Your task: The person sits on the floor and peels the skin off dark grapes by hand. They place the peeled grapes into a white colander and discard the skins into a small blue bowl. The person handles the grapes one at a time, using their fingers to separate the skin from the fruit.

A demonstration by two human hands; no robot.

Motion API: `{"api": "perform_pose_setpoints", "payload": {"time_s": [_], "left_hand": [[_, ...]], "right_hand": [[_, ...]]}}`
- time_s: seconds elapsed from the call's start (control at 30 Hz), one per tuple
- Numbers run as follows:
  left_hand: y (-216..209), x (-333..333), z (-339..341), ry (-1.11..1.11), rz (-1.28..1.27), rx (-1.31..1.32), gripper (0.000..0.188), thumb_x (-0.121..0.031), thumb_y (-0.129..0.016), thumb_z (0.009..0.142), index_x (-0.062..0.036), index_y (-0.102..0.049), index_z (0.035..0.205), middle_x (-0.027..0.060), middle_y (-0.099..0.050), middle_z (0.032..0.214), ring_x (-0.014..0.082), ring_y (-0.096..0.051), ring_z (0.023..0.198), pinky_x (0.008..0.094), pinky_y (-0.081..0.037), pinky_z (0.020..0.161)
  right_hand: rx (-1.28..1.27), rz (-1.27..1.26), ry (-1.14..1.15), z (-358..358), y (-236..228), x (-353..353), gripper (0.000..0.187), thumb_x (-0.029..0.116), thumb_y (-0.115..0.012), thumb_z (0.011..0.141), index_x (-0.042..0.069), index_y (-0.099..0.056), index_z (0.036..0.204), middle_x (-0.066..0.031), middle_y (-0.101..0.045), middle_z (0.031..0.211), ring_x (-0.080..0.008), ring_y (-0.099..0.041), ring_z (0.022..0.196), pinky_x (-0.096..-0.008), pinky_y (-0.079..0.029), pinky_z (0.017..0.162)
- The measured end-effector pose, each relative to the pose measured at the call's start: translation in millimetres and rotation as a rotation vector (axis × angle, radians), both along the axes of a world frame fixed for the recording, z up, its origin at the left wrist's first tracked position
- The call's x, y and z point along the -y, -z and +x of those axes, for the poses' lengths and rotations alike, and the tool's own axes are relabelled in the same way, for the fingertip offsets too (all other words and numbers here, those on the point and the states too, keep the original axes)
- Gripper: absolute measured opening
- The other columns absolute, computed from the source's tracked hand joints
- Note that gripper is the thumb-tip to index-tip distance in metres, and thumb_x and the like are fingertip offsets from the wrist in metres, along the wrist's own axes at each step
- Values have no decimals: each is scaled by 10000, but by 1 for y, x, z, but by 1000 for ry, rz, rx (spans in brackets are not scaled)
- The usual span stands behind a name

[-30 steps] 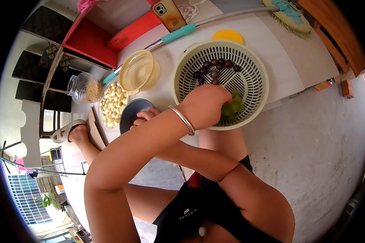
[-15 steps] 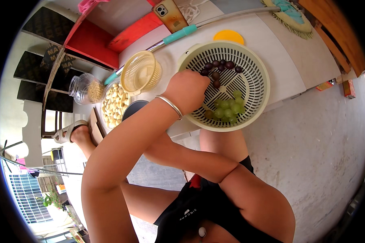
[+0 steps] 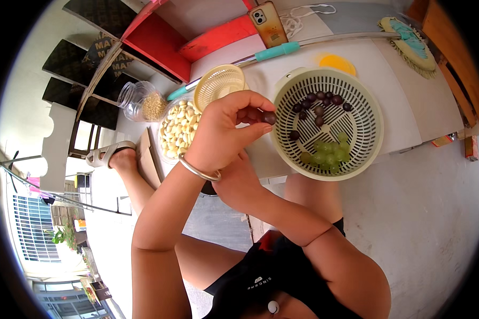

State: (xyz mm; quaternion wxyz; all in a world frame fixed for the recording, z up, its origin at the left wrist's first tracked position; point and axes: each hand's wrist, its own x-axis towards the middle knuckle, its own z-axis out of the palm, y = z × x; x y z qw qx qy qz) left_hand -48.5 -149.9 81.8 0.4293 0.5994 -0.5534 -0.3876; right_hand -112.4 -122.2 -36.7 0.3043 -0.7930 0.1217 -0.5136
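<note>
Between the thumb and fingertips of my left hand (image 3: 229,127), which wears a silver bangle, is a dark purple grape (image 3: 269,117). The hand is just left of a pale green colander (image 3: 377,125). Inside the colander, loose dark grapes (image 3: 319,110) are spread toward the far side and a cluster of green grapes (image 3: 331,154) sits at the near side. My right hand (image 3: 236,178) crosses beneath my left wrist, and its fingers are hidden. A dark rounded thing, mostly covered, shows below the left wrist.
Left of my hands are a cream basket (image 3: 218,87), a container of pale peeled cloves or nuts (image 3: 178,130) and a clear jar with grains (image 3: 146,103). Behind lie a mop pole (image 3: 274,51), a phone (image 3: 269,26) and a yellow disc (image 3: 338,65).
My left hand has drawn back leftward from the colander's edge, with the dark grape now showing in its fingers. More of my right hand shows. The whole view has shifted.
</note>
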Motion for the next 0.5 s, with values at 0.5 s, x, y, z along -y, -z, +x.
{"api": "perform_pose_setpoints", "payload": {"time_s": [0.5], "left_hand": [[55,-153,47,-494,-171,-164,399,147,-689,826,37,-631,1206,82,-650,1141,151,-643,1032,262,-531,915]], "right_hand": [[115,125,-28,-13,-22,3,195,22,-773,736,87,-679,895,-42,-648,927,-295,-604,935,-436,-465,835]]}}
